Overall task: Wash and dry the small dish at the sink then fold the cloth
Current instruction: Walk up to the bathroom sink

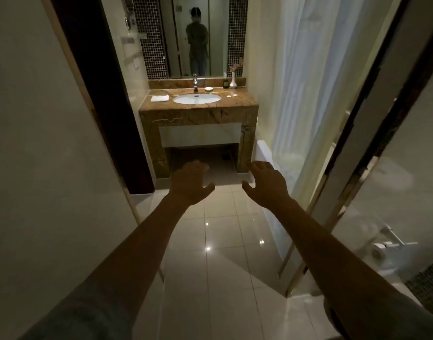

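A small white dish (209, 88) rests on the brown marble counter (198, 110) just right of the chrome tap (195, 84), behind the oval white sink (197, 98). A folded white cloth (159, 98) lies on the counter to the sink's left. Both arms are stretched forward over the tiled floor, well short of the vanity. My left hand (191, 182) and my right hand (265, 183) are empty, palms down, fingers spread.
A dark bottle (225, 82) and a white vase with flowers (233, 81) stand at the counter's back right. The mirror (198, 35) reflects a person. A shower curtain (306, 89) and glass door (382, 155) are on the right, a wall (38, 143) on the left.
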The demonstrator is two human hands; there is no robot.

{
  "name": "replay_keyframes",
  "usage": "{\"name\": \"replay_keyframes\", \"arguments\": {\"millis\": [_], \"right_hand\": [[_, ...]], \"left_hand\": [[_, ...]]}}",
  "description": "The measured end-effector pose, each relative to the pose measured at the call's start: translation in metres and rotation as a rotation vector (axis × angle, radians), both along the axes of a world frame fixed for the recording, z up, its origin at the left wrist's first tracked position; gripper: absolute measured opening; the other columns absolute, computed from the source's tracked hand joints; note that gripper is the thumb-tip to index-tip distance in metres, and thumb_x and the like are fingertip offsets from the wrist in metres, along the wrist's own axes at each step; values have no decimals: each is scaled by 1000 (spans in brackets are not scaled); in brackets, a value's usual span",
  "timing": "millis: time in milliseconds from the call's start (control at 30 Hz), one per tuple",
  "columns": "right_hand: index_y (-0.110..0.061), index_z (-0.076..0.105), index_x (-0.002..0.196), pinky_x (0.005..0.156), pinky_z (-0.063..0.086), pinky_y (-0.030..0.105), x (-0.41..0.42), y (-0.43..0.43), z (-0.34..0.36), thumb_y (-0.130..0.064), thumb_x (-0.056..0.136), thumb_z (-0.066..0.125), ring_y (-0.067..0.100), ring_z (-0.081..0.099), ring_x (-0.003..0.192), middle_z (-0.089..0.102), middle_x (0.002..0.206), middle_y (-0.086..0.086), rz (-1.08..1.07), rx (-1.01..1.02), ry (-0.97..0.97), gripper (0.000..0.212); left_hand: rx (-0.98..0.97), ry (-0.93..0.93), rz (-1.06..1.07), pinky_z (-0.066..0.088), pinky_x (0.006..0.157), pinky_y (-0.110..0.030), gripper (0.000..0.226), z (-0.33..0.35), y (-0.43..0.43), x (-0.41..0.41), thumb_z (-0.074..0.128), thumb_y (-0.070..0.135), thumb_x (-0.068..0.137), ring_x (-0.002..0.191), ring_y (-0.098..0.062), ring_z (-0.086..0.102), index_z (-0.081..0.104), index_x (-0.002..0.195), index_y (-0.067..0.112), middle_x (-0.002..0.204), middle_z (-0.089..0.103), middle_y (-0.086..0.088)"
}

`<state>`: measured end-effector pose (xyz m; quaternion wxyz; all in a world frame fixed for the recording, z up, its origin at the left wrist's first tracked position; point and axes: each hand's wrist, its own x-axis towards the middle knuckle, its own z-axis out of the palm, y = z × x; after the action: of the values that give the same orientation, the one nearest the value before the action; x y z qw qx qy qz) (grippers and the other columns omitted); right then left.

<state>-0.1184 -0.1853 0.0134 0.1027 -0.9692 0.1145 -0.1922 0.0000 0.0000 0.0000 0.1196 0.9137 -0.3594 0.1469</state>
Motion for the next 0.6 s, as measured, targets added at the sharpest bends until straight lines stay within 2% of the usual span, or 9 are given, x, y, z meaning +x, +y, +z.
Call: {"name": "replay_keyframes", "arguments": {"millis": [133, 467, 600], "right_hand": [[-20, 45, 139, 103, 44, 43, 43, -1, 4, -41, 89, 61, 26, 48, 131, 53, 142, 6, -42, 52, -22, 57], [-21, 44, 140, 101, 46, 42, 135, -27, 5, -41, 88, 61, 27, 49, 130, 53, 142, 7, -19, 26, -17, 59], [-20, 45, 139, 97, 48, 40, 176, -53, 2, -40, 88, 60, 26, 52, 126, 55, 139, 7, -4, 11, -24, 57]], "left_hand": [[-23, 20, -32, 46, 93, -37, 56, -4, -5, 42, 51, 54, 88, 116, -23, 53, 50, 130, 17, 127, 55, -5], [-68, 31, -17, 46, 86, -36, 54, -5, -30, 136, 51, 54, 87, 113, -23, 55, 52, 126, 17, 124, 56, -5], [-54, 23, 11, 36, 81, -30, 53, -7, -52, 172, 52, 53, 87, 114, -22, 54, 52, 127, 18, 124, 56, -5]]}}
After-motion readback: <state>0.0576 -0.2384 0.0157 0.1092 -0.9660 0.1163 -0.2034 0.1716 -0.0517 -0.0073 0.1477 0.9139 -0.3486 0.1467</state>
